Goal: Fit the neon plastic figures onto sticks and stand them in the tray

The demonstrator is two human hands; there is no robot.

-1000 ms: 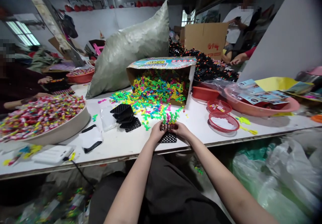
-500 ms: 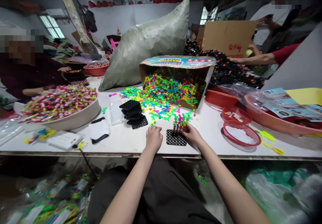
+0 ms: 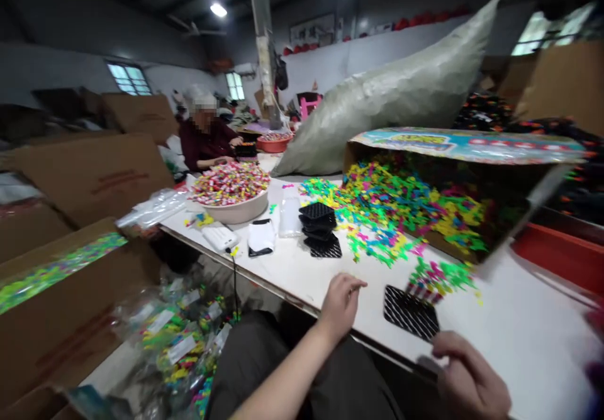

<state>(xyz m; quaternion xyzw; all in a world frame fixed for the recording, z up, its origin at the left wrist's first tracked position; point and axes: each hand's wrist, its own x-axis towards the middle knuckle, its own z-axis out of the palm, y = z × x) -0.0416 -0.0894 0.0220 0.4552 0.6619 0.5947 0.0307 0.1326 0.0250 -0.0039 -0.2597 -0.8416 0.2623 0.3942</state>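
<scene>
A black plastic grid (image 3: 410,313) lies flat near the table's front edge, between my hands. Several small red-and-white striped pieces (image 3: 425,291) stand along its far edge, with green and pink plastic figures (image 3: 438,275) just behind them. My left hand (image 3: 340,307) hovers left of the grid, index finger stretched out, nothing visible in it. By the grid's near right corner is my right hand (image 3: 472,373), its fingers curled in; whether they hold anything is hidden. A stack of black grids (image 3: 318,228) sits farther left, beside a heap of colourful plastic figures (image 3: 396,206).
An open printed carton (image 3: 472,146) lies on its side, spilling figures. A tub of striped pieces (image 3: 236,209), a white power bank (image 3: 219,236) and a large grey sack (image 3: 387,105) share the table. A person (image 3: 207,131) sits at the far left. Filled bags (image 3: 184,338) lie below.
The view has swung left, bringing cartons on the left into sight. My right hand has drawn back from the striped pieces to the grid's near corner. My left index finger has straightened.
</scene>
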